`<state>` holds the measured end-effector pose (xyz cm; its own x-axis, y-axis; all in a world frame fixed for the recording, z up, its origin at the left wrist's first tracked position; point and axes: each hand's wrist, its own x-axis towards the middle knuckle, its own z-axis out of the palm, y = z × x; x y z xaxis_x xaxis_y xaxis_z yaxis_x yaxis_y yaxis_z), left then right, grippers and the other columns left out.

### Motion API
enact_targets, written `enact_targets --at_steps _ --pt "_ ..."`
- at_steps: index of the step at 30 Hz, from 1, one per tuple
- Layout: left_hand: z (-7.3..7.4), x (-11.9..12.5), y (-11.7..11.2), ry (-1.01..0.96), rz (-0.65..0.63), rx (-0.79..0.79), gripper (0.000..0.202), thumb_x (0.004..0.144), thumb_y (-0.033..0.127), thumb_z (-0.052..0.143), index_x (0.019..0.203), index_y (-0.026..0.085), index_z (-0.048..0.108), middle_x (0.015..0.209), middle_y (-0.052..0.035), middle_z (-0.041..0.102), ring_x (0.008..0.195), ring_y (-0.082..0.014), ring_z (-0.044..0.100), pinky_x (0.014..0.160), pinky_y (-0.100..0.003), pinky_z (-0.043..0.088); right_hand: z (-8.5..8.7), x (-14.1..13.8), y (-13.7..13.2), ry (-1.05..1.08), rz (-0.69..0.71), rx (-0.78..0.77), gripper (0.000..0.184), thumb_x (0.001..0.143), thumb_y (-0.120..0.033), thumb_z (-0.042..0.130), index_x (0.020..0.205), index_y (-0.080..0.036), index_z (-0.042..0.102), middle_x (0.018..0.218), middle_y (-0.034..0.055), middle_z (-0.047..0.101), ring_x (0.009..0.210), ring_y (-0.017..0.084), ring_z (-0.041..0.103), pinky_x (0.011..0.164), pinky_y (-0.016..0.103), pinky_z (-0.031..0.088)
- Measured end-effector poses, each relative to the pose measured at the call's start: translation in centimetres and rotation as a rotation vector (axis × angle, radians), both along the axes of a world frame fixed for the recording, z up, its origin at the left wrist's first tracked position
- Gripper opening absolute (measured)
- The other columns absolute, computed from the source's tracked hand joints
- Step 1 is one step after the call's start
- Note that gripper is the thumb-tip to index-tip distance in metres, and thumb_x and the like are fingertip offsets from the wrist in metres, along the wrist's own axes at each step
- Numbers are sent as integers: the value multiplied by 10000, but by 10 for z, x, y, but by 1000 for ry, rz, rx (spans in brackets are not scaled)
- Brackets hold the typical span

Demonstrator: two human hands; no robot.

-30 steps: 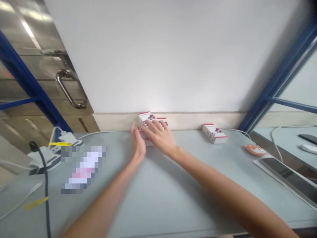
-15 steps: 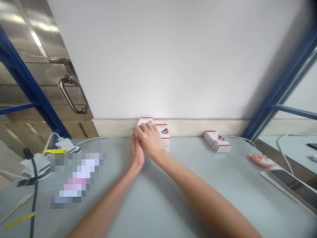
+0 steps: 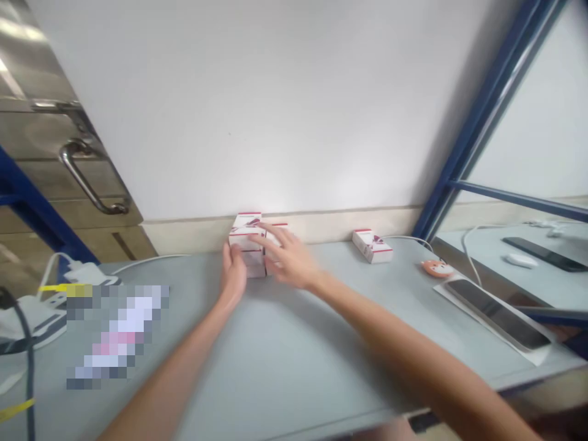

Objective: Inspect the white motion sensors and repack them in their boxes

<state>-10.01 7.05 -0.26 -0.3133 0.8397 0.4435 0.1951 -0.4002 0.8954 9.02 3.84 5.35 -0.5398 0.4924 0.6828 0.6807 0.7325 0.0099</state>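
Observation:
Small white boxes with red edges and dark red print stand stacked against the wall. The left stack has an upper box [image 3: 246, 231] on top of a lower box [image 3: 255, 264]. Right beside it is another box [image 3: 278, 227], partly hidden by my fingers. My left hand [image 3: 234, 269] lies along the left side of the taller stack, thumb at the front, touching it without a wrapped grip. My right hand [image 3: 291, 257] is spread at the right, fingertips over the front of the boxes. Whether those fingertips touch is unclear.
A single white box [image 3: 372, 246] lies farther right near the wall. Beyond it are an orange animal-shaped item [image 3: 437, 268] and a dark phone-like slab [image 3: 498, 312] on white. Power strips [image 3: 32, 321] and cables occupy the left. A blurred-out item [image 3: 122, 334] lies closer in.
My right hand has moved off the stack's upper front to the right, fingers now spread, uncovering the box fronts. My left hand stays at the left side. The view has swung right.

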Motion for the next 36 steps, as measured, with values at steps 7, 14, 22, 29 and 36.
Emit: enact_targets --at_steps 7,14,22,29,36 --pt "6 -1 -4 119 69 -66 548 1045 581 427 1438 213 536 1536 -160 592 1457 -306 545 1288 -478 356 -28 201 16 204 -754 -268 414 979 -268 511 1328 -149 700 1378 218 636 1316 358 587 1122 521 455" --pt "13 -3 -9 235 138 -79 459 1036 570 447 1300 221 585 1302 -143 712 1256 -318 667 1188 -493 466 -55 230 17 260 -861 -433 494 933 -457 597 1349 -203 673 1318 205 660 1135 352 671 952 454 520" --pt "14 -5 -7 264 136 -58 399 1039 535 457 1275 246 599 1242 -109 720 1199 -312 667 1187 -501 460 -40 206 -1 352 -347 -637 468 786 -293 733 1253 -261 715 1280 81 730 999 250 698 877 366 546" --pt "24 6 -34 442 334 246 486 988 383 595 1421 173 524 1499 -180 515 1449 -350 468 1255 -506 362 -9 145 -34 1156 0 -1095 613 875 -497 725 1447 -327 587 1391 76 703 1050 265 725 734 334 557" --pt "20 64 -105 378 -697 -220 745 1078 465 505 1661 364 50 1388 -118 678 1059 -227 724 889 -372 616 -14 89 -68 1340 268 -1462 501 967 -516 585 1370 -231 675 1194 113 772 994 301 743 703 376 586"
